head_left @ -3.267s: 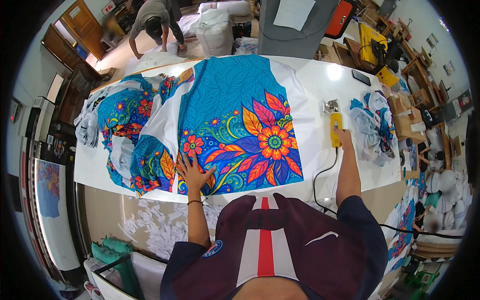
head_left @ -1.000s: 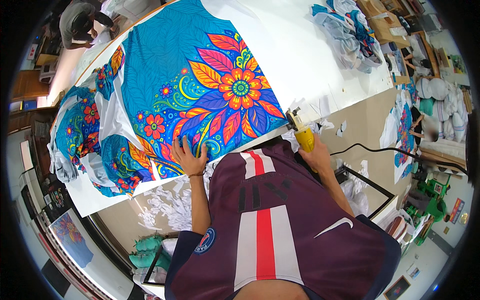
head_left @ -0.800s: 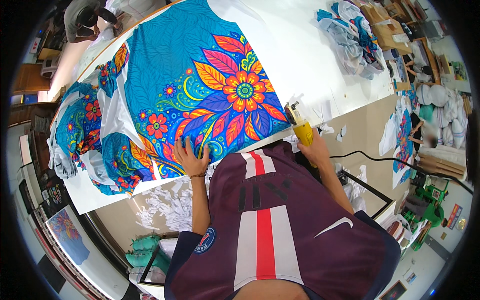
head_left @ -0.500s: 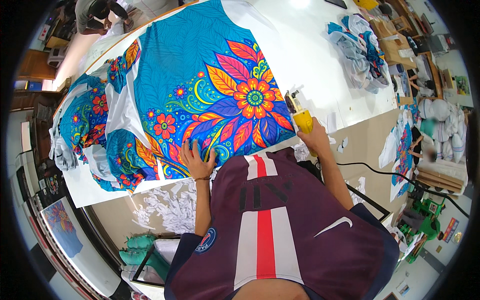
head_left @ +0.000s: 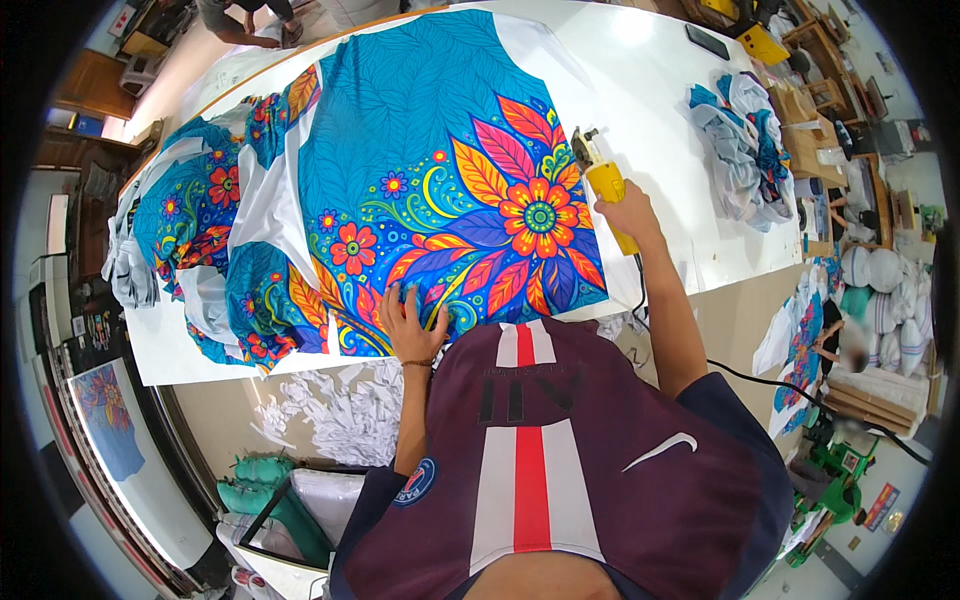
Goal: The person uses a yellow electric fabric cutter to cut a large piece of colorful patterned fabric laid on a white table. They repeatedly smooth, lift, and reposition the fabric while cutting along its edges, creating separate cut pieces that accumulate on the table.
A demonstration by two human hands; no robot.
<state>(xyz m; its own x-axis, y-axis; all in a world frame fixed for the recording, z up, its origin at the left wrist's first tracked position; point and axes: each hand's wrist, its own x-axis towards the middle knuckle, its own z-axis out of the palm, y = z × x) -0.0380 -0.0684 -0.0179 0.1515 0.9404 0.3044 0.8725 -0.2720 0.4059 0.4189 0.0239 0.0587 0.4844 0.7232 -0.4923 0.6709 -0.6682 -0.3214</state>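
Note:
My left hand [head_left: 412, 325] lies with spread fingers on the lower part of a large teal floral fabric panel [head_left: 420, 100] spread on the white table [head_left: 660, 110]. My right hand [head_left: 630, 215] grips a yellow electric cutter [head_left: 607, 182], whose metal head sits at the panel's right edge, beside white material; whether the blade touches it is unclear. A black cord runs from the cutter down and right. Left of the panel lies a crumpled heap of printed and white fabric [head_left: 180, 200].
A fabric pile [head_left: 740, 150] and black phone [head_left: 707, 41] lie on the table's right. White scraps [head_left: 330, 420] litter the floor below. A person [head_left: 245, 25] bends beyond the table. Another person's arm [head_left: 830, 330] shows at right near printed sheets [head_left: 800, 360].
My right hand and the cutter have moved up the panel's right edge from near its lower corner. The view has turned slightly. My left hand remains on the fabric.

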